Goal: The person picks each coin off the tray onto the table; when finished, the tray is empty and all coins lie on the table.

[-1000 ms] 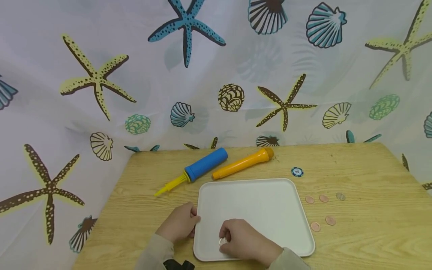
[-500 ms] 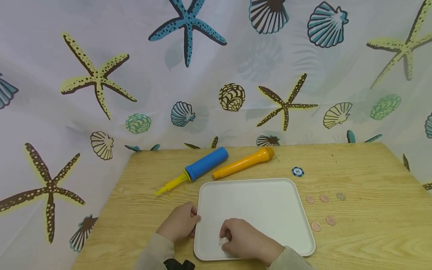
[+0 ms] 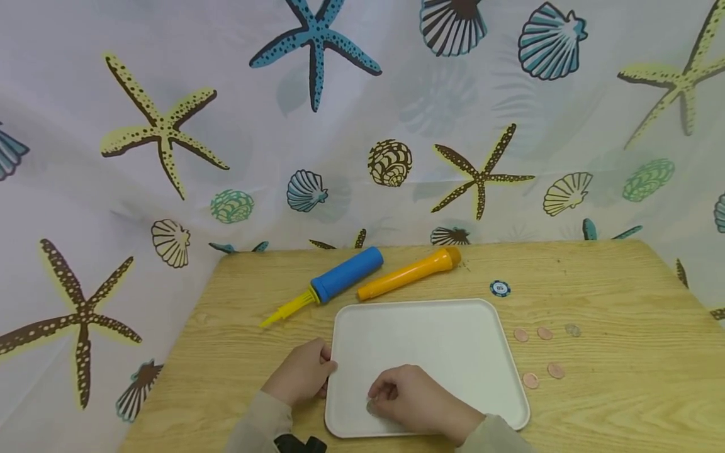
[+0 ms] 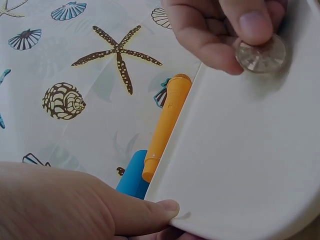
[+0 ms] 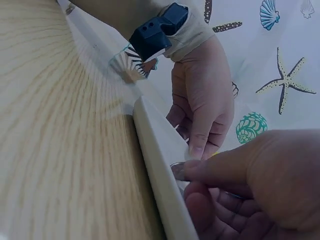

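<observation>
My right grip is pinching a silver coin against the white tray, lower centre of the head view. My left grip is gripping the tray's left rim on the counter.

The coin pinched by the right hand is silvery metal, worn and faintly shiny. Under it the tray looks like smooth matt white plastic. The table is pale wood-grain, satin-finished. At the tray's 11 o'clock lie a blue pump and an orange tube, both smooth glossy plastic. At 3 o'clock, copper coins look dull metal. The backdrop is thin printed sheeting with a soft sheen.
</observation>
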{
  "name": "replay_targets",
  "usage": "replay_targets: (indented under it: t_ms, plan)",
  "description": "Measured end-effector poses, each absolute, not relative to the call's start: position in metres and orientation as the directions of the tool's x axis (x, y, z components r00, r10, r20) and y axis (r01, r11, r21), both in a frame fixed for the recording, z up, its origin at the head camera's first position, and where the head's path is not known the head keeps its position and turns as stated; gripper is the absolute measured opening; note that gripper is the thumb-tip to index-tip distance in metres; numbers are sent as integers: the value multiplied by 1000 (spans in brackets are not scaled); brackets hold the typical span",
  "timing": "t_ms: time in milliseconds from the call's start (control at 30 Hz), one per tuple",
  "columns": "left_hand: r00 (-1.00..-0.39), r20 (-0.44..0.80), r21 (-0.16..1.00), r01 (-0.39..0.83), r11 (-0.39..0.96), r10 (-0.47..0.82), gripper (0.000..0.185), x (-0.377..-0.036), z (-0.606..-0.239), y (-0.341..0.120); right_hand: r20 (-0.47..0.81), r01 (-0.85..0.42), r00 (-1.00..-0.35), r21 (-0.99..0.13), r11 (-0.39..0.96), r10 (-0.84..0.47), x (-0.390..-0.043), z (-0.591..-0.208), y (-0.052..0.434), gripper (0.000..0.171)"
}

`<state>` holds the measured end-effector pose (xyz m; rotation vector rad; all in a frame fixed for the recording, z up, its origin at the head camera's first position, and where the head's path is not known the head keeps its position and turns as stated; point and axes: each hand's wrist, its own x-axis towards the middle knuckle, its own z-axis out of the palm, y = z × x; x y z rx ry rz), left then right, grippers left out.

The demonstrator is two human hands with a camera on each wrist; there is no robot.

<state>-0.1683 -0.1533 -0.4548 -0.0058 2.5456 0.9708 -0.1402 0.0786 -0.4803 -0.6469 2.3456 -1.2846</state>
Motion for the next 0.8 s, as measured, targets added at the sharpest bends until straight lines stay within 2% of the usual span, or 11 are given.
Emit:
replay_targets:
  t_ms: [200,300,500,800]
  plan:
    - [-915,-371,658,-140,740,157,6,-167,-456,-154,-161,-50,-829,-933,357,-535,-148,-469,114,8]
    - [-918,-364,659,-137,740,154,6,-168,-457,-156,-149,-27,-849,-945,325,-507,-151,-461,137,11]
    - [-911,-380,649,-141,748,158,7,-174,-459,-151,-171,31,-897,-944,327,-408,-148,-456,185,16]
    - [-903,-405,648,-175,741,142,9,-175,-460,-150,-200,64,-921,-924,377,-334,-143,-464,239,21]
